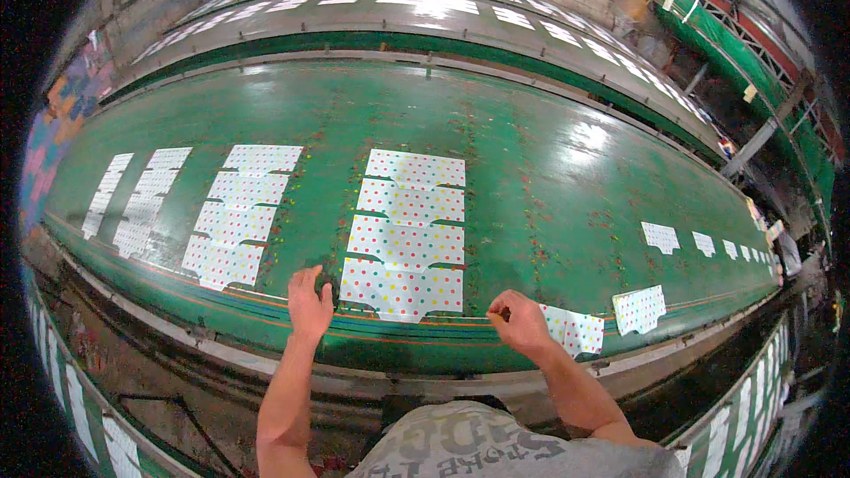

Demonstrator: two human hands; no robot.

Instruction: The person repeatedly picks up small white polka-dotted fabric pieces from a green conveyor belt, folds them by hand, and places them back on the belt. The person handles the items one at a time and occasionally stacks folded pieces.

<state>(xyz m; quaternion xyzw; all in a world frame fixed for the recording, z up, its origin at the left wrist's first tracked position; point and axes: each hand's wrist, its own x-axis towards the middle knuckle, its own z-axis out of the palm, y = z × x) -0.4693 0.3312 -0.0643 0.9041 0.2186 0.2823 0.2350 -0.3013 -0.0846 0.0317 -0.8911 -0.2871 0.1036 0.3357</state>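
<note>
Between the loosely open left hand (309, 306) and curled right hand (522, 326), grip unclear, lie white, colour-dotted, notched thin sheets (403, 289); laying-out seems underway, next probably needing squared edges.

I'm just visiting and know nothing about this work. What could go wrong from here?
The dotted piece beside the right hand lies close to the green table's near edge, so the forearm might brush it off.

The column of dotted pieces between the hands is set closely together; a bump from the left hand could push it crooked.

Coloured specks dot the tabletop; if wet, which I can't tell, they might smudge a piece.
</note>
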